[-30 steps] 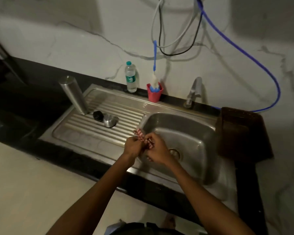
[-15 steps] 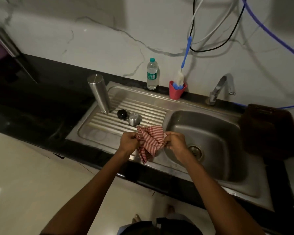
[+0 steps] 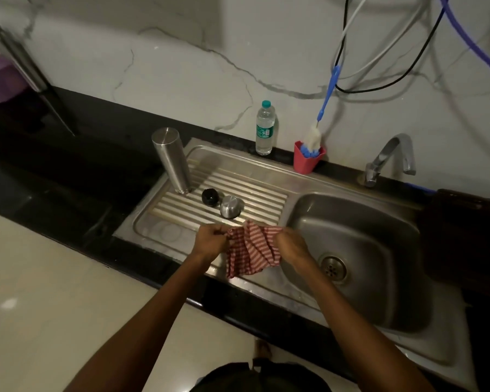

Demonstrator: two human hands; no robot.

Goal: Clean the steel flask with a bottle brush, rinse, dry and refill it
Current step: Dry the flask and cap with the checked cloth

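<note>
Looking like the washing and rinsing are behind us: the steel flask (image 3: 171, 161) stands upside down on the ribbed drainboard (image 3: 255, 190), apart from its black stopper (image 3: 210, 197) and shiny steel cap (image 3: 231, 206), which touch each other. The bottle brush (image 3: 313, 137) is parked head-down in a red cup (image 3: 307, 159). Both hands, left hand (image 3: 210, 241) and right hand (image 3: 292, 244), pinch the top corners of a thin red-striped cloth (image 3: 252, 251), which hangs crumpled at the sink's front edge. My guess: drying comes next, then refilling, maybe from the clear plastic water bottle (image 3: 264, 128).
</note>
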